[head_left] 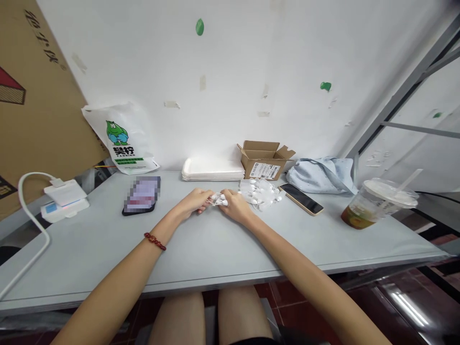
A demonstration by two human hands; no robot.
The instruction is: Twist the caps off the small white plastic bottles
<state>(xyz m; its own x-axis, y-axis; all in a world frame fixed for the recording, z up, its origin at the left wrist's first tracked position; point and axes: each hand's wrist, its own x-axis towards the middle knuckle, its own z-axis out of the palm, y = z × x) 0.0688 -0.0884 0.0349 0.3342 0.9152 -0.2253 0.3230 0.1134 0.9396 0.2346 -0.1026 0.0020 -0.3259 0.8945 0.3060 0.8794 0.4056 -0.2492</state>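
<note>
White wall (233,57), marked with tape scraps (171,104) and green patches (200,27), rose behind a grey desk (215,254). Near its middle, at the centre of the clock, two bare hands met over a small white bundle (217,199), apparently corded earphones. The left hand (194,202), below a red bead bracelet (155,241), pinched it with narrowed fingers; the right hand (234,206) had its fingers curled onto the other side. Just beside the right hand, at 3 o'clock, lay a pile of clear packets (261,194) with similar white pieces. Farther that way were a dark phone (302,198) and a lidded drink cup (377,203). At 12 stood a stack of white envelopes (212,169); at 2, an open cardboard box (266,163) and, farther out, a pale blue cloth bag (319,176). At 9 lay a phone with a blurred screen (142,194) and a white charger (65,201); at 10, a white carrier bag (143,139).
</note>
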